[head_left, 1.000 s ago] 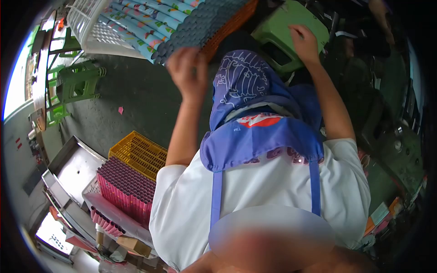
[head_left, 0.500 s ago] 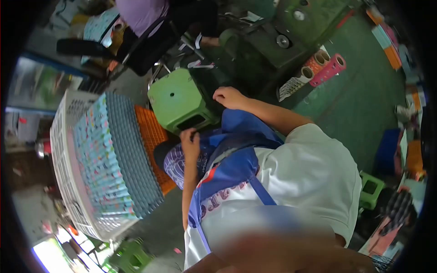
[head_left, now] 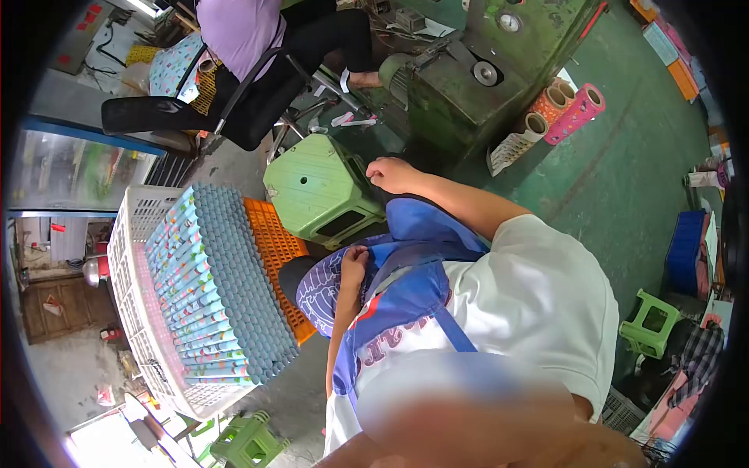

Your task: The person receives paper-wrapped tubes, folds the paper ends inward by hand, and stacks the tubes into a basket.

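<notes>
My left hand (head_left: 353, 265) is low over the patterned cloth on my leg (head_left: 318, 299), its fingers curled in; what they hold, if anything, is hidden. My right hand (head_left: 392, 175) hangs above the blue apron (head_left: 425, 214), loosely closed, with nothing visible in it. It is beside a green plastic stool (head_left: 316, 187). Left of my left hand, many rolled tubes with grey-blue ends (head_left: 242, 273) and printed light-blue sides stand stacked in a white plastic basket (head_left: 140, 327), with an orange crate (head_left: 277, 261) against them.
A seated person in purple (head_left: 240, 31) is at the upper left, on a black chair (head_left: 144, 115). A green machine (head_left: 460, 90) stands at top centre, with printed rolls (head_left: 576, 113) beside it. Green stools stand at lower right (head_left: 650, 324) and lower left (head_left: 248, 443).
The view has swung round, bringing the machine, rolls and seated person into sight. Both my hands have drawn closer together; the left has come down near my leg. Pink tubes and a yellow crate left view.
</notes>
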The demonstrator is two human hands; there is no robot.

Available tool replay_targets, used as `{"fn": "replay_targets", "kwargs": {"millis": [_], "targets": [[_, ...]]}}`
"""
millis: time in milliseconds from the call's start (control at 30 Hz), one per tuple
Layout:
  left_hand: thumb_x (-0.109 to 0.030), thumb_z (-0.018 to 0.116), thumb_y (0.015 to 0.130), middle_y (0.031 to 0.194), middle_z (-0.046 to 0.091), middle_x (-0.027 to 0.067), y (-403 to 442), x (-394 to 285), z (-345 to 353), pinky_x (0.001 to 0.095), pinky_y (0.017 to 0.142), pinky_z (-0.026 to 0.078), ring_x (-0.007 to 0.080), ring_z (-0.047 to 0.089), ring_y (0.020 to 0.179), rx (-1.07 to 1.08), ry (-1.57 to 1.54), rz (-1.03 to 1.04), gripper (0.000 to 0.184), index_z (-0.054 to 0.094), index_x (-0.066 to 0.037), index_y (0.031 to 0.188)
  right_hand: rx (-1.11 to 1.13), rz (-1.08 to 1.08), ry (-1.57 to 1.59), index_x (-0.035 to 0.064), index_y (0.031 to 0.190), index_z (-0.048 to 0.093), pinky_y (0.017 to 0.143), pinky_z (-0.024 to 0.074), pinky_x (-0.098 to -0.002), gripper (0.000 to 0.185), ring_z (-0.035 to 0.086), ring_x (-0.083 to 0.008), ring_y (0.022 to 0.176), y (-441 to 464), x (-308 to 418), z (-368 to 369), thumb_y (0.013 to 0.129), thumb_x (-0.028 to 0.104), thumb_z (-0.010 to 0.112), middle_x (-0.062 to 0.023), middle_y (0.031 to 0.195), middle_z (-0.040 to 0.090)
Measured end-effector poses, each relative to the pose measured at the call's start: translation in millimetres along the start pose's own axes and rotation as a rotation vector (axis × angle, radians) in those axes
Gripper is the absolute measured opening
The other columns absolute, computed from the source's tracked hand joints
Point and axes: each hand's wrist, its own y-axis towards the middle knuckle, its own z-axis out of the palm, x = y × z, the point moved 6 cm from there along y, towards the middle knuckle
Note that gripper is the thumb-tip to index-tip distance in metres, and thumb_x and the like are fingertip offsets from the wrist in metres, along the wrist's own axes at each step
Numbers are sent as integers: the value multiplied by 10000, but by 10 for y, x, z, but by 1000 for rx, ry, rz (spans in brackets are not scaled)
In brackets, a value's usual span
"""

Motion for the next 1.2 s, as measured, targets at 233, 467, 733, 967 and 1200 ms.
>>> {"fn": "replay_targets", "kwargs": {"millis": [233,467,733,967,1200], "targets": [[-81,632,954,892,621,-10,-20,23,-7,235,681,450,92,542,737,28,91,91,144,645,-42,1092,78,41,-107,96,1061,713,903,516,-454,247,646,-357,1059,144,85,134,879,240,628,-153,1111,681],[-75,637,949,906,637,2,-84,-83,8,240,723,461,100,562,783,33,71,93,151,652,-28,1092,64,3,-249,76,1081,716,839,535,-435,278,676,-321,995,400,-11,-364,872,251,661,-144,1080,682],[-68,648,941,900,649,15,-82,-128,-15,240,748,482,106,586,803,20,53,77,143,662,-13,1072,-373,-19,-500,117,961,725,824,532,-503,190,666,-379,995,638,-53,-1950,869,252,628,-155,1002,702],[-77,637,945,845,630,4,-44,-50,-11,229,692,475,93,570,732,20,18,36,126,662,-23,1057,-877,148,-1015,38,1126,715,870,490,-476,315,605,-370,1013,699,383,-3603,893,245,674,-158,1091,665],[-88,633,945,789,613,3,-80,-166,3,235,674,468,89,562,713,-45,147,47,122,664,-27,1046,-428,550,-607,27,1033,759,784,548,-444,419,692,-355,860,1319,-1477,-4509,745,331,784,-184,973,729]]}}
